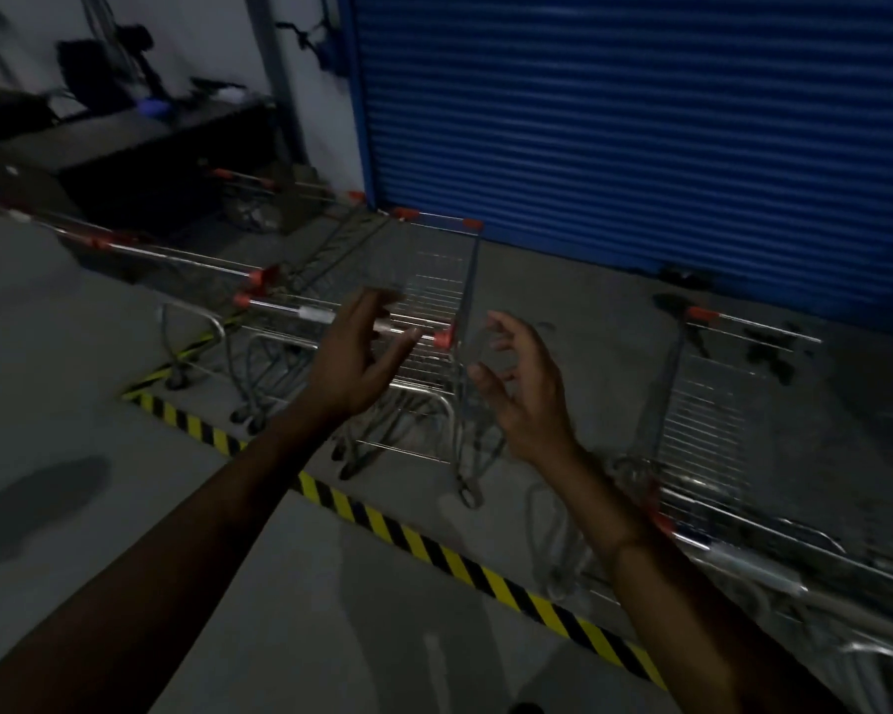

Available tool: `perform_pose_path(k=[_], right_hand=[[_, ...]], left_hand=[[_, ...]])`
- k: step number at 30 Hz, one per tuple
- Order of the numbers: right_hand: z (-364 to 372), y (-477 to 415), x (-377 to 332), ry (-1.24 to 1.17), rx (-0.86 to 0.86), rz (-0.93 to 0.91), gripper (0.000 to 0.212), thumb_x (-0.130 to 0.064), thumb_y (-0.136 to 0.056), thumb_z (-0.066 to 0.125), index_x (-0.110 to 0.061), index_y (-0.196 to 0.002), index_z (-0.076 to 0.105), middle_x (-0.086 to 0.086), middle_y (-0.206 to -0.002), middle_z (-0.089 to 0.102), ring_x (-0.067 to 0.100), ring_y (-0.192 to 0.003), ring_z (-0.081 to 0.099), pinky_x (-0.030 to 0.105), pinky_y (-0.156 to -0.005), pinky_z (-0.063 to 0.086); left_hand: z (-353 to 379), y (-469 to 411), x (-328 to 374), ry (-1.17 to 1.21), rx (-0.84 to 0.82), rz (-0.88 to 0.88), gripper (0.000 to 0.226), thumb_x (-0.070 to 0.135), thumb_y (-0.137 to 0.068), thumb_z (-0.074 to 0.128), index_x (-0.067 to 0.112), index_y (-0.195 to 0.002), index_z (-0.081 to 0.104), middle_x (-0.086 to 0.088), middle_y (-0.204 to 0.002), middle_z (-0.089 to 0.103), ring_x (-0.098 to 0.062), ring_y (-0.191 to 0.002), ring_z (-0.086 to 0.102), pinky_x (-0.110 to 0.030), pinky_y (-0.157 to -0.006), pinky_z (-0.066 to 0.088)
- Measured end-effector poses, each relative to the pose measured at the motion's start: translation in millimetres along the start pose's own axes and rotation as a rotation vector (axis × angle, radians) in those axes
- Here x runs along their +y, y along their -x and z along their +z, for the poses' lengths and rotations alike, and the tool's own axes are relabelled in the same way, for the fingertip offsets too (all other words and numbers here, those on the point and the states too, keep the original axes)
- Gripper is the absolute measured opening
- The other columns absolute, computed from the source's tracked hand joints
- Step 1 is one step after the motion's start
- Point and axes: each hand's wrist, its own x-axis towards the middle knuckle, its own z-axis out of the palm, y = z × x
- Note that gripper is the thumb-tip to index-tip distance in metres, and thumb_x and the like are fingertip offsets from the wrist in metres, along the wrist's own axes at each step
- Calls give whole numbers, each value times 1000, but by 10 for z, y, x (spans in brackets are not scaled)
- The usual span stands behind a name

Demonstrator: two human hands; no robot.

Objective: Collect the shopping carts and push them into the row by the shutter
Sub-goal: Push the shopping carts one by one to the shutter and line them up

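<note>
Both hands empty: left hand (354, 353) and right hand (524, 389) are spread-fingered at the handle (279, 307) of the end cart (434, 280), just in front of the shutter (640, 121). Frame is blurred, so the left fingertips may be touching the bar; can't confirm.

To do it well: grip the bar near both ends and push straight along the shutter so the basket nests into the row (176, 255) — no skew.

Cart: chrome wire basket, red corner caps. Looks light, and the castors will probably wander. A loose cart (712, 404) stands further right along the shutter — likely next.
</note>
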Motion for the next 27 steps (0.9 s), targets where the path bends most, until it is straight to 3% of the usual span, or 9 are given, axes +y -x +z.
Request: perform_pose_path(k=[2, 6, 10, 13, 16, 19, 24, 27], right_hand=[[182, -146, 82, -3, -23, -7, 66, -68, -87, 54, -32, -141, 43, -7, -133, 54, 4, -115, 54, 21, -83, 48], [506, -424, 362, 19, -79, 6, 65, -61, -88, 56, -21, -138, 52, -1, -133, 54, -6, -113, 51, 9, -84, 43], [848, -777, 805, 95, -109, -57, 60, -62, -91, 56, -18, -132, 58, -3, -130, 55, 18, -119, 57, 38, -94, 53], [1122, -1084, 1187, 158, -130, -57, 57, -64, -92, 55, -19, -127, 61, -3, -129, 57, 21, -121, 57, 44, -98, 50], [1360, -1358, 1583, 252, -168, -84, 50, -62, -91, 58, -18, -113, 68, -3, -122, 60, 20, -116, 59, 44, -94, 51], [1529, -1591, 1950, 314, -280, -46, 45, -60, -88, 60, -19, -105, 71, -4, -117, 62, 18, -109, 61, 42, -88, 53], [1644, -1718, 2316, 438, -475, 145, 60, -74, -79, 53, -27, -115, 67, -5, -114, 67, 18, -104, 64, 33, -87, 50], [1690, -1766, 2405, 556, -502, 158, 61, -72, -78, 55, -23, -111, 71, -1, -104, 74, 24, -98, 70, 31, -82, 52]], left_hand=[[-129, -54, -230, -40, 20, -29, 49, 49, -96, 57, 9, -125, 59, -2, -118, 60, -16, -104, 60, -30, -78, 54], [-259, -180, -734, -110, -20, -50, 51, 49, -96, 57, 9, -128, 58, -5, -121, 59, -18, -106, 59, -36, -82, 53], [-289, -339, -1281, -223, -65, -67, 52, 46, -95, 60, 8, -129, 57, -7, -123, 59, -19, -108, 58, -30, -84, 46], [-294, -490, -1755, -310, -155, -101, 58, 53, -95, 58, 9, -133, 56, -7, -128, 56, -23, -111, 59, -34, -85, 49], [-290, -687, -2235, -404, -273, -83, 68, 66, -95, 48, 9, -133, 55, -11, -128, 58, -30, -113, 58, -45, -86, 52], [-240, -867, -2670, -492, -353, -125, 76, 70, -92, 47, 9, -137, 52, -13, -131, 56, -31, -115, 55, -44, -85, 52], [-88, -1003, -3345, -655, -562, -198, 90, 80, -89, 36, 9, -144, 44, -16, -134, 52, -38, -117, 53, -48, -89, 50], [-64, -1031, -3793, -748, -713, -248, 104, 87, -84, 30, 9, -153, 33, -19, -148, 44, -40, -132, 45, -56, -103, 43]])
